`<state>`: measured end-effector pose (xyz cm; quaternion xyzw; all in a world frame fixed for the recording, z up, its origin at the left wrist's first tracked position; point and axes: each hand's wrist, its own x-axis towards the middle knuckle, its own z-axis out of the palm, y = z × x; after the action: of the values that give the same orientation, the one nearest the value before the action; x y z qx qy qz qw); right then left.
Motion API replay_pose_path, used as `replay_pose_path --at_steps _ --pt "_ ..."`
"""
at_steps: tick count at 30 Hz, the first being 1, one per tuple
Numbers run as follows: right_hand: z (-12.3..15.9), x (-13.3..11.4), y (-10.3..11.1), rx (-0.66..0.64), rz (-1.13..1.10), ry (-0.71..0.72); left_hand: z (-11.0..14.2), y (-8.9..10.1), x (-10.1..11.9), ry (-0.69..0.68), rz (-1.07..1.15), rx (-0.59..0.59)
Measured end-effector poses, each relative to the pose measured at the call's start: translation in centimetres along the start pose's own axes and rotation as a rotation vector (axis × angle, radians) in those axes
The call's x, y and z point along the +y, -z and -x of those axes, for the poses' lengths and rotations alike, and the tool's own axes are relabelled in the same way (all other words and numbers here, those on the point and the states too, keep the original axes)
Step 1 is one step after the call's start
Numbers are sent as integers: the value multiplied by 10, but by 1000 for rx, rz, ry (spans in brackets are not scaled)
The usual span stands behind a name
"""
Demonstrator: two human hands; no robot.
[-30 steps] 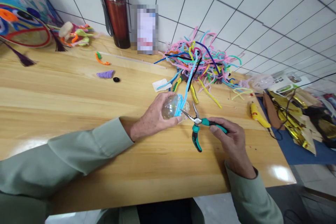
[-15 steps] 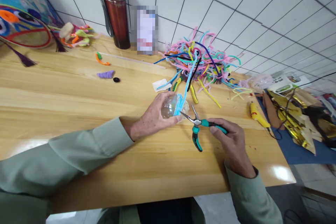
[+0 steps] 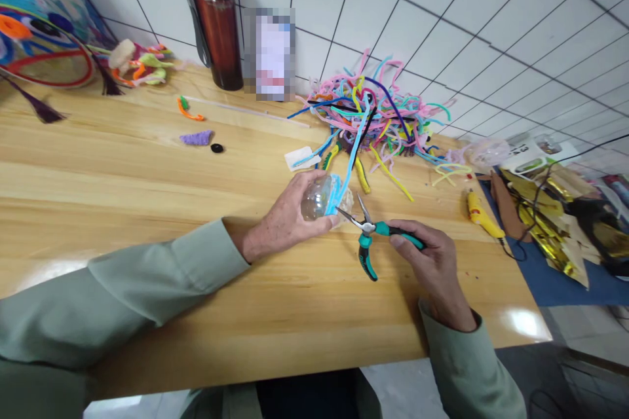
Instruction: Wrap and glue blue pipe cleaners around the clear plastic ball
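My left hand point(image 3: 289, 213) is wrapped round a clear, rounded plastic bottle point(image 3: 314, 200) lying on its side above the table. Light blue pipe cleaner point(image 3: 333, 195) is wound about the bottle's middle, and a long free length of it rises toward the pile behind. In my right hand point(image 3: 430, 255) is a pair of needle-nose pliers point(image 3: 367, 228) with teal and black handles. Their jaws are spread, one tip touching or very close to the blue winding near my left thumb. My right fingers grip just one handle; the other hangs down.
Behind the bottle lies a heap of coloured pipe cleaners point(image 3: 373, 111), with yellow-handled pliers point(image 3: 362, 175) at its front. A red thermos point(image 3: 216, 19) stands by the tiled wall. To the right are a yellow glue gun point(image 3: 484, 215) and gold foil point(image 3: 555, 236). A purple cone point(image 3: 196, 137) lies left.
Almost nothing differs. The view has shifted very slightly, while both hands, the bottle and the pliers keep the same arrangement.
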<state>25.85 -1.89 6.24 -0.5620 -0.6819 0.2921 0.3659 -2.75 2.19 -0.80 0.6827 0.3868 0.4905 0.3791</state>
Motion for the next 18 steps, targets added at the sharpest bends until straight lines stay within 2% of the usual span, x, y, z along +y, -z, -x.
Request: replay_pose_path --at_steps 8,18 --pt "3 0 0 -11 4 48 0 0 1 5 6 -4" --pt "4 -3 1 6 2 38 0 1 3 10 14 -5"
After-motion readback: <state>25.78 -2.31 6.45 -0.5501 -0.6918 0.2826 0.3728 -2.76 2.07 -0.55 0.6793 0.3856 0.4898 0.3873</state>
